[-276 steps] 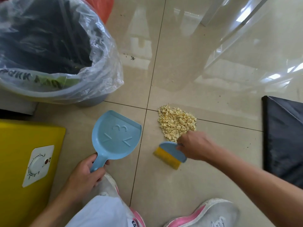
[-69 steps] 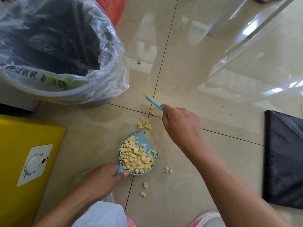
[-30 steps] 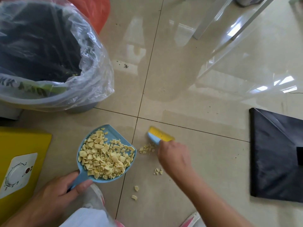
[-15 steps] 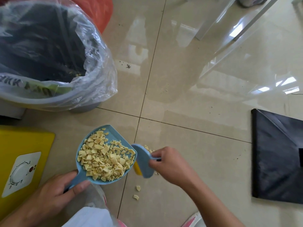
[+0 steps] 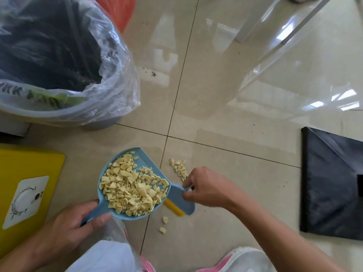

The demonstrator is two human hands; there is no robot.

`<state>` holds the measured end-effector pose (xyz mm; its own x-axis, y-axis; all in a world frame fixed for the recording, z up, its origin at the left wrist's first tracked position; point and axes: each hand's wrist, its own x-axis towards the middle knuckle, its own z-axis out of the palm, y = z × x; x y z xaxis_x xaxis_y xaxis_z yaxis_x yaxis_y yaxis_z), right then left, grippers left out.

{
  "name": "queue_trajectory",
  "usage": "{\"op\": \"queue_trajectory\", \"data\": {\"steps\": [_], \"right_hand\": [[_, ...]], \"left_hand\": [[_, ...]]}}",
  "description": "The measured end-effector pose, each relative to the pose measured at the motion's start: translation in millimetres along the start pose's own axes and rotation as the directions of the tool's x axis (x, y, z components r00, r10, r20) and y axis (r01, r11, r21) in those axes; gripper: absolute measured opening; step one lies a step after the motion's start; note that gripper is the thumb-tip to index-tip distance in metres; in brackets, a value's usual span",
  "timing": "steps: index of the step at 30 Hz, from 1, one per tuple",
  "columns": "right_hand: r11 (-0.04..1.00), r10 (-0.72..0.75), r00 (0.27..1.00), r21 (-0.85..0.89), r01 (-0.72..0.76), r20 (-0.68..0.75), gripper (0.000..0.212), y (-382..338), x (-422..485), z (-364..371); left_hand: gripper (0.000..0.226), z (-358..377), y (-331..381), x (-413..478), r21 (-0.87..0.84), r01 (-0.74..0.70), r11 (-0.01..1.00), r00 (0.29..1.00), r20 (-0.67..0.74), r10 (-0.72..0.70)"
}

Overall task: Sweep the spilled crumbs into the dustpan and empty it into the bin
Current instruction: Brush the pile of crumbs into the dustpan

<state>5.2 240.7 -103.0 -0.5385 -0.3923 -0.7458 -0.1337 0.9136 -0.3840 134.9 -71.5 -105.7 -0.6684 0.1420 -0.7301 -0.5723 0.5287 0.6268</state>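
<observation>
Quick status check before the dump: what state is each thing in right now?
Dustpan: loaded with crumbs, held by left hand.
Brush: held by right hand, beside the dustpan.
Floor crumbs: small cluster and two strays unswept.
Bin: open, lined with a clear bag.

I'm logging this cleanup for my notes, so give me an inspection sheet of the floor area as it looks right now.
Surface: glossy beige tiled floor, dark specks here and there.
Job's things: blue dustpan heaped with crumbs; small crumb pile on the floor to its right; two loose crumbs below it; brush with yellow bristles at the dustpan's edge; bin with clear liner, upper left.
Clutter: yellow box at left; black bag at right.
Hands: left hand grips the dustpan handle; right hand holds the brush.
Cables: nothing seen.
Surroundings: white furniture legs upper right; pink-and-white shoes at the bottom.
</observation>
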Motion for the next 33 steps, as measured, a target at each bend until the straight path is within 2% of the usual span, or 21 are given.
{"op": "queue_trajectory", "data": {"steps": [3, 6, 9, 14, 18, 23, 28, 31, 33], "right_hand": [[0.991, -0.042, 0.973, -0.112, 0.069, 0.227, 0.032, -8.6, -11.5, 46.2], [0.963, 0.02, 0.959, -0.264, 0.058, 0.284, 0.03, -7.9, -12.2, 84.5], [0.93, 0.041, 0.97, -0.363, 0.05, 0.238, 0.027, -3.7, -4.5, 85.0], [0.871, 0.045, 0.999, -0.49, -0.031, 0.017, 0.025, 12.2, 27.9, 14.9], [0.857, 0.001, 0.994, -0.513, -0.056, -0.106, 0.021, 20.3, 48.5, -37.2], [0.879, -0.032, 0.988, -0.474, -0.045, -0.153, 0.027, 27.1, 57.9, -72.3], [0.933, -0.02, 0.997, -0.36, -0.008, -0.074, 0.029, 10.6, 38.0, -78.0], [0.953, -0.056, 0.997, -0.294, 0.068, 0.049, 0.03, -7.3, 31.3, -39.1], [0.956, -0.046, 0.996, -0.286, 0.064, 0.072, 0.028, -12.3, 38.1, -6.0]], "left_hand": [[0.092, 0.4, -2.9, 2.5, 0.017, -0.027, 0.999, 0.999, 0.021, 0.027], [0.085, -0.1, -8.2, 2.8, 0.033, -0.049, 0.998, 0.999, 0.022, 0.049], [0.088, -0.3, -13.2, 3.6, 0.05, -0.053, 0.997, 0.998, 0.038, 0.051], [0.08, 3.9, -4.8, 6.7, 0.053, -0.072, 0.996, 0.997, 0.045, 0.069], [0.08, 8.9, -2.6, 9.6, 0.048, -0.066, 0.997, 0.996, 0.063, 0.063], [0.077, 10.7, -7.5, 9.7, 0.032, -0.061, 0.998, 0.995, 0.075, 0.059], [0.076, 7.4, -12.8, 11.2, 0.044, -0.078, 0.996, 0.995, 0.072, 0.075], [0.071, 8.3, -5.9, 11.2, 0.018, -0.089, 0.996, 0.994, 0.067, 0.088], [0.073, 8.5, -1.1, 12.0, -0.006, -0.095, 0.995, 0.992, 0.083, 0.095]]}}
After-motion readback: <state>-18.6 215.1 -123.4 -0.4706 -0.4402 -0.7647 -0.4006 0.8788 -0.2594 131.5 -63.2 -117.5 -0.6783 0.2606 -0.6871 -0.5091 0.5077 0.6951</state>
